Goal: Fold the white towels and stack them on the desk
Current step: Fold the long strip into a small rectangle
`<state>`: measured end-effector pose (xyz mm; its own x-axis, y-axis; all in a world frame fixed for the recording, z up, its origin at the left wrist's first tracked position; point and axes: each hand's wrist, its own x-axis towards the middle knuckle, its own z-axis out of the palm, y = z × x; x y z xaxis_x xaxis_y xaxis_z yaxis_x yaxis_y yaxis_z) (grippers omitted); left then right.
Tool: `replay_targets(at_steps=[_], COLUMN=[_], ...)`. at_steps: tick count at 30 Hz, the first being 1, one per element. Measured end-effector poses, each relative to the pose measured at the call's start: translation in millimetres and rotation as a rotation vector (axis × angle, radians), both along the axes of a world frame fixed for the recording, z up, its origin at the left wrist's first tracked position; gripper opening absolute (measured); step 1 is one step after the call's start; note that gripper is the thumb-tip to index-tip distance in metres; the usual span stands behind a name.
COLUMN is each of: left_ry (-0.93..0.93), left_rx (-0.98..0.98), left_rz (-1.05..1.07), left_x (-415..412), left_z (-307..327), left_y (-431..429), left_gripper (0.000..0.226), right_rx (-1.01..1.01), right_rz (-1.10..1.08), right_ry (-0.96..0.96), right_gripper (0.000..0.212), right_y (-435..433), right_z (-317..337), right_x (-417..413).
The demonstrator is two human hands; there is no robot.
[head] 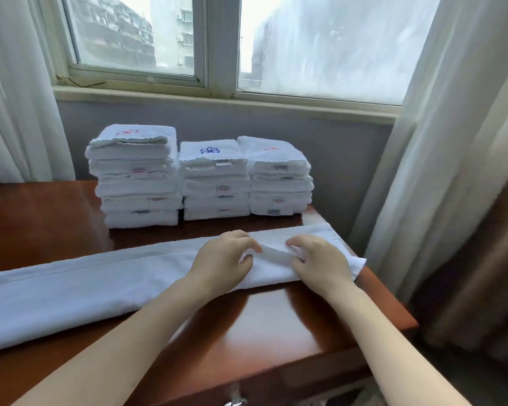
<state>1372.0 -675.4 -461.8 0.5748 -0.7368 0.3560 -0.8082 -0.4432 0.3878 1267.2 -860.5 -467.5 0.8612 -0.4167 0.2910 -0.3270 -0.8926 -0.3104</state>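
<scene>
From the head view, a long white towel (100, 276) lay stretched across the desk (261, 323), folded lengthwise, its right end reaching the desk's right edge. Both hands sat on its right part, close together – the left hand (222, 259) and the right hand (320, 260) each with fingers curled, pinching up a small ridge of cloth between them. Behind, well apart from the hands, three stacks of folded towels (214, 186) stood side by side below the window (320, 45).

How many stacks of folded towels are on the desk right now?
3, in a row at the desk's back edge: left stack, middle stack, right stack. More could sit hidden behind.
</scene>
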Motion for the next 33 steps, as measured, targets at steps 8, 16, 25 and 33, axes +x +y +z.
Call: replay_targets(at_steps=[8,16,25,33], left_ry=[-0.195,-0.072,-0.008,-0.011], left_rx=[0.136,0.468,0.472,0.490], left_rz=[0.020,0.079,0.151,0.147], left_x=[2.8,4.2,3.9,5.3], left_z=[-12.5,-30.5,-35.2,-39.0], left_y=[-31.0,-49.3,-73.7,-71.9], left_gripper=[0.029,0.063,0.075,0.075], right_rx=[-0.047,-0.053,0.039,-0.037], right_rz=[-0.178,-0.030,0.043,-0.188], right_ry=[-0.169,-0.198,0.204,0.185], right_gripper=[0.035,0.045,0.050,0.046], right_y=[-51.5,-45.1,-38.4,-52.2], right_z=[17.9,1.8,-25.0,-26.4], right_x=[-1.3,12.4,28.0,29.2])
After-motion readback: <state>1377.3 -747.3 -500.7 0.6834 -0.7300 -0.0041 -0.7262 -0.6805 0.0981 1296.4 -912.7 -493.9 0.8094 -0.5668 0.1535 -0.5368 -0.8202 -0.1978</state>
